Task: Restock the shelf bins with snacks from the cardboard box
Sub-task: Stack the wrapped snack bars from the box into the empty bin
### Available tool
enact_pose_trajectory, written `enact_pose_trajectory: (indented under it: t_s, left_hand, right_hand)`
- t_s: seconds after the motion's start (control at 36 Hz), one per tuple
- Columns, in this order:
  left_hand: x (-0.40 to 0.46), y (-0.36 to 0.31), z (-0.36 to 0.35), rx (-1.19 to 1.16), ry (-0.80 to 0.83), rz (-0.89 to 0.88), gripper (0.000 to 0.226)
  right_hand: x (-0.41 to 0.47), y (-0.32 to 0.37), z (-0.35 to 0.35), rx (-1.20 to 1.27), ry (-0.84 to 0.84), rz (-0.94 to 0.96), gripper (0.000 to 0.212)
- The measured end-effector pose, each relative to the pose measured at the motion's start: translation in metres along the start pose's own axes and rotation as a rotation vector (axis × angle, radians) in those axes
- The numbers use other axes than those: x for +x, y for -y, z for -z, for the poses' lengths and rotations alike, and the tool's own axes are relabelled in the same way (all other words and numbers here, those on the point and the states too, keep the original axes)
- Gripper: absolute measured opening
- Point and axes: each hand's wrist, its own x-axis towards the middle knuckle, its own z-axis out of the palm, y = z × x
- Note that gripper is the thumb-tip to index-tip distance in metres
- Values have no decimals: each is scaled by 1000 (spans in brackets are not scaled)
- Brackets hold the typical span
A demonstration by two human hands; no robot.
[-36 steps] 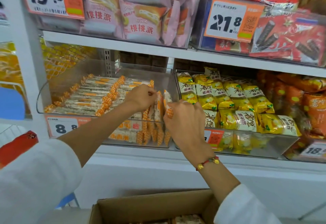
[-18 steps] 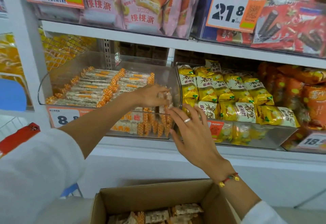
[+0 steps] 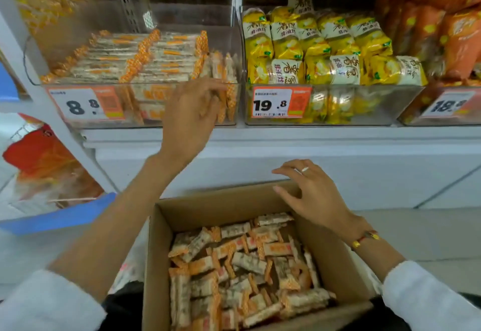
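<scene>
Left hand [image 3: 188, 119]: at the clear bin's [image 3: 140, 122] front edge, fingers loose — perhaps touching upright snack bars [image 3: 226, 75].
Right hand [image 3: 312, 195]: spread, empty — above the cardboard box [image 3: 208, 208] of loose bars.

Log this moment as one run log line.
left hand: open at snack bin front | right hand: open above cardboard box | box: holds loose snack packets

Left hand [image 3: 188, 119] touches the snack bin [image 3: 140, 119]; right hand [image 3: 312, 195] hovers over the cardboard box [image 3: 208, 205].
</scene>
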Motion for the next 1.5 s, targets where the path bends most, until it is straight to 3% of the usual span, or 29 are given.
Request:
enact_pose_trajectory:
  t_s: [0.08,0.22,0.42,0.5,0.58,0.69,0.78,0.89,1.08,1.19,1.28,1.33,1.5]
  left_hand:
    - [-56,-11,-18,86,-109,57,20]
    - [-119,7,-59,86,216,217,23]
    - [-203,54,-95,130,501,432,26]
    - [-228,74,-110,208,717,502,33]
    - [-252,93,-121,293,1056,513,49]
    - [-274,108,-139,308,1356,391,55]
    - [-277,105,-155,329,1415,314,56]
    - [-280,98,-173,478,1366,174,60]
    - [-276,99,-178,638,1329,60,55]
    - [-256,108,-160,490,1288,268,48]
    - [-223,105,-137,295,1377,475,49]
    - [-199,95,-121,163,1439,570,37]
    - [-119,38,-70,-18,1394,685,43]
  right_hand:
    - [-25,-11,-22,-32,139,-39,42]
    - [-47,-22,-54,16,236,-49,38]
    - [-72,-31,-114,59,399,-131,35]
    - [-85,-33,-145,47,640,-278,50]
    - [-97,-31,-165,-9,921,-403,62]
    - [-115,-30,-179,-82,1145,-351,65]
    - [-119,-29,-184,-86,1129,-376,73]
    - [-115,-33,-188,3,1143,-455,81]
    - [-97,-28,-182,-113,987,-304,47]
    - [-87,-20,-167,58,872,-371,37]
    - [-72,-13,-146,311,764,-516,38]
    - [-59,-6,-127,439,705,-571,38]
    - [-13,17,-55,494,514,-419,38]
